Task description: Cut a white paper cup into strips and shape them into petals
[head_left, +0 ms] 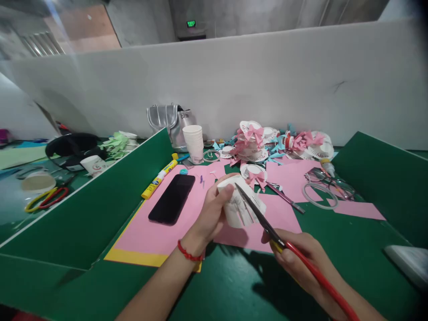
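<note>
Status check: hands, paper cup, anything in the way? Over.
Left hand holding paper cup, slits showing. Right hand on red-handled scissors, blades over cup, contact unclear. Nothing seen blocking; phone lies apart on pink paper.

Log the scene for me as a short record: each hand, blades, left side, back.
left hand: holding paper cup, wall partly slit
right hand: holding red-handled scissors
blades: in front of the cup in view; contact unclear
left side: black phone on pink paper; yellow glue stick beside it
back: cup stack, silver bag, bow-trimmed paper pieces
</note>
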A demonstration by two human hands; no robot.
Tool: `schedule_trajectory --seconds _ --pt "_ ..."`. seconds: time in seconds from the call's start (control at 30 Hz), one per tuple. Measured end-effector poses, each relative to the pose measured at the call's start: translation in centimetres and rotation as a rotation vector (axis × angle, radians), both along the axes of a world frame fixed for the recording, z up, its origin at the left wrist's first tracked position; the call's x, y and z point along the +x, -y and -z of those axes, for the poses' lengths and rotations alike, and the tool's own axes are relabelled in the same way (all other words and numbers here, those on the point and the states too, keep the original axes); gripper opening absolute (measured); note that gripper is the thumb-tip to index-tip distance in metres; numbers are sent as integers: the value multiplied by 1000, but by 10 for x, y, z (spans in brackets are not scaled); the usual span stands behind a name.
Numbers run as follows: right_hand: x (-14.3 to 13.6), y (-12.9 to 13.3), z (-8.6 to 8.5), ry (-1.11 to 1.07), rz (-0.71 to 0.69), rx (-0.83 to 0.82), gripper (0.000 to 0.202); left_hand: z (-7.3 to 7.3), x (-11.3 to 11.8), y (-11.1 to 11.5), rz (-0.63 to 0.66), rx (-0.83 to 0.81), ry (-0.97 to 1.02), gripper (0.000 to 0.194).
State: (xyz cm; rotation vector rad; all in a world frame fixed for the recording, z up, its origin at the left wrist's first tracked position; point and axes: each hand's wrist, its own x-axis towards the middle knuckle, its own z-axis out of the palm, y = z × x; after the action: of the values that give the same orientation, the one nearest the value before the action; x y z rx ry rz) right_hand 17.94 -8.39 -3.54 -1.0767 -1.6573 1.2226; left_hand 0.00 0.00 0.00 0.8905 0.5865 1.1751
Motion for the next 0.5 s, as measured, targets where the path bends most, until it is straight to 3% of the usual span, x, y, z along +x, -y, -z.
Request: schedule_trajectory --seconds 0.2,0.5 --pt "-3 -1 -6 -43 -52 -65 51 -1 4 2 -79 15 31 62" --pt "-1 4 -27 -187 -122 -151 59 -5 -5 1 -27 117 56 61"
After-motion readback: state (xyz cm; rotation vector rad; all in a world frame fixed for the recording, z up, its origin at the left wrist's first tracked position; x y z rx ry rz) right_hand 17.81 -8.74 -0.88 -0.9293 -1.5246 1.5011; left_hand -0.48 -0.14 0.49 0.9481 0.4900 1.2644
